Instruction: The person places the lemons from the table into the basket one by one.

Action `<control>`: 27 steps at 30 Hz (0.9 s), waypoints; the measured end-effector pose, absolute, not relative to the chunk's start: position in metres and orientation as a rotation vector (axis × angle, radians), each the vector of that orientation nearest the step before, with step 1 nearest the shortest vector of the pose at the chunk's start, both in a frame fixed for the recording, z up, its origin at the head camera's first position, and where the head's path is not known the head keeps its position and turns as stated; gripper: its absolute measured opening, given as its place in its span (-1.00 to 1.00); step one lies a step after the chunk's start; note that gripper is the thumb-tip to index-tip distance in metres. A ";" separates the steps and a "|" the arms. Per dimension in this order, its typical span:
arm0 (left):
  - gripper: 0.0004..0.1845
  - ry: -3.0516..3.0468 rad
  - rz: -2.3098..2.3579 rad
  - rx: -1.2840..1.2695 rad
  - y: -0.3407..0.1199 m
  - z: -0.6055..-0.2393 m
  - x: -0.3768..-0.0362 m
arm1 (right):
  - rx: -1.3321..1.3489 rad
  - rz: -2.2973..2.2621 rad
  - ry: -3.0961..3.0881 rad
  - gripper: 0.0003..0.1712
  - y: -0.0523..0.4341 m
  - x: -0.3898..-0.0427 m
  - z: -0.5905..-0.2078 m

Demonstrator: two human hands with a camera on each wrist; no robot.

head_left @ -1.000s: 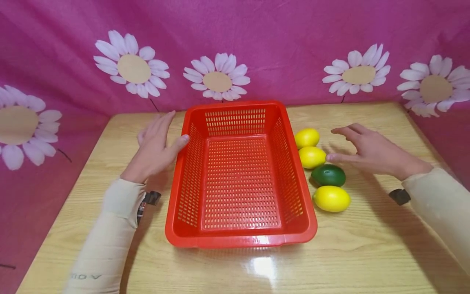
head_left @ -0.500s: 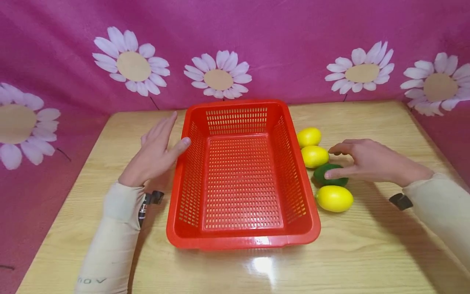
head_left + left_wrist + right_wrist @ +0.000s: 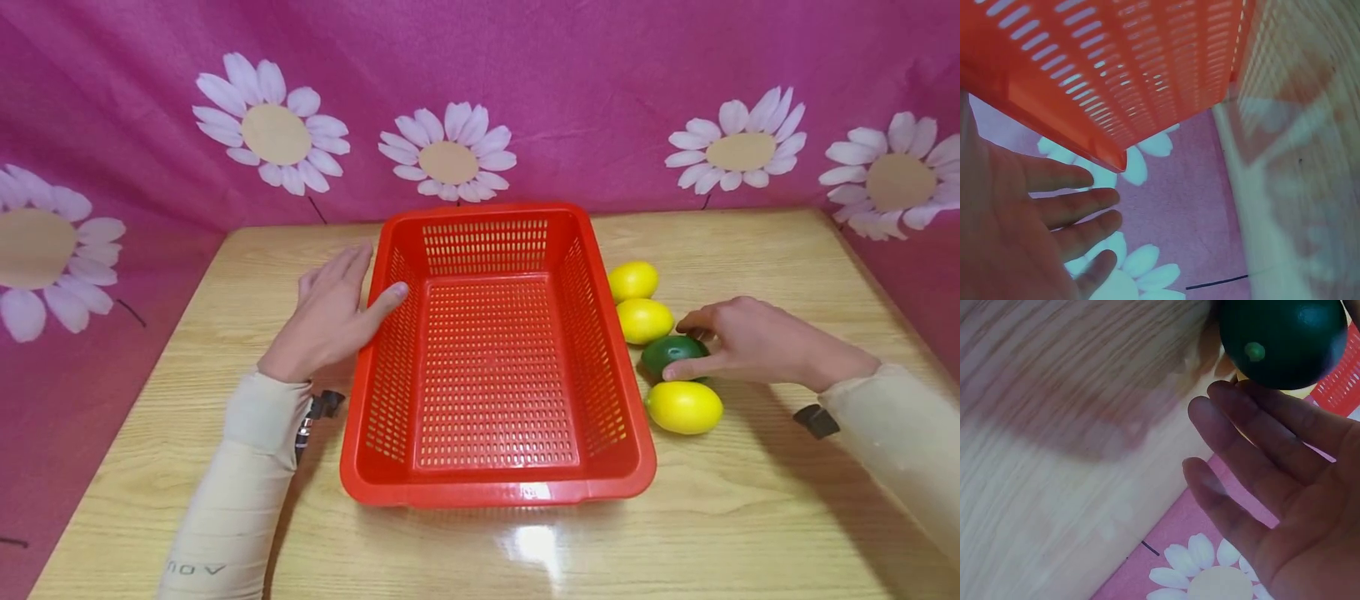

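Over the desk (image 3: 772, 508), to the right of the basket, the right hand (image 3: 772, 342) sits around the green fruit (image 3: 664, 354), thumb along its near side and fingers towards its far side. In the right wrist view the fingers look fairly straight, with the fruit just above their tips; whether they pinch it I cannot tell. The green fruit lies on its side on the desk, in a row with three lemons. The nearest lemon (image 3: 686, 408) is just beside the thumb, the middle lemon (image 3: 645, 322) is just beyond the green fruit, and the farthest lemon (image 3: 633, 282) is behind that, close to the basket wall.

At the other side, the left hand (image 3: 326, 321) is open, its thumb over the left rim of the red basket (image 3: 495, 493) and its fingers stretched out along the outside. The basket stands upright, its walls and floor full of slots.

Pale sleeves (image 3: 232, 492) cover both arms. Behind the desk hangs a pink cloth (image 3: 577, 108) printed with white flowers (image 3: 447, 162).
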State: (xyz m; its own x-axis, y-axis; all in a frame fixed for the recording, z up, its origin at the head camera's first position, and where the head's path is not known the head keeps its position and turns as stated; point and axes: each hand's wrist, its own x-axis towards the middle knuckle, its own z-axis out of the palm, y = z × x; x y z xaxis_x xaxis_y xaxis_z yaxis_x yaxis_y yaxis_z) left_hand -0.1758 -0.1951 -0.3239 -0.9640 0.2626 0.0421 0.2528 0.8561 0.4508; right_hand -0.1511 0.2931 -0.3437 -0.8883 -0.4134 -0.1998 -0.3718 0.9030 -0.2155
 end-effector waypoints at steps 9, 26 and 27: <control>-0.10 3.009 0.637 0.338 -0.188 -0.318 -0.171 | -0.680 -0.279 2.814 -0.38 0.291 -0.151 -0.349; -0.46 2.986 0.542 0.319 -0.185 -0.318 -0.171 | -0.718 -0.329 2.829 -0.28 0.291 -0.151 -0.346; -0.48 2.986 0.546 0.318 -0.186 -0.318 -0.171 | -0.719 -0.328 2.832 -0.27 0.290 -0.151 -0.345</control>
State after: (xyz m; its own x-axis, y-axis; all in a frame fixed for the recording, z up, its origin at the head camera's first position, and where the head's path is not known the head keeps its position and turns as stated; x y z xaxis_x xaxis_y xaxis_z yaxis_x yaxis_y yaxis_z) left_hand -0.1708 -0.1856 -0.3181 -0.9743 0.2197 -0.0503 0.1876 0.9144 0.3588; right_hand -0.1508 0.2905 -0.3454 -0.8616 -0.4883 -0.1387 -0.4438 0.8572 -0.2613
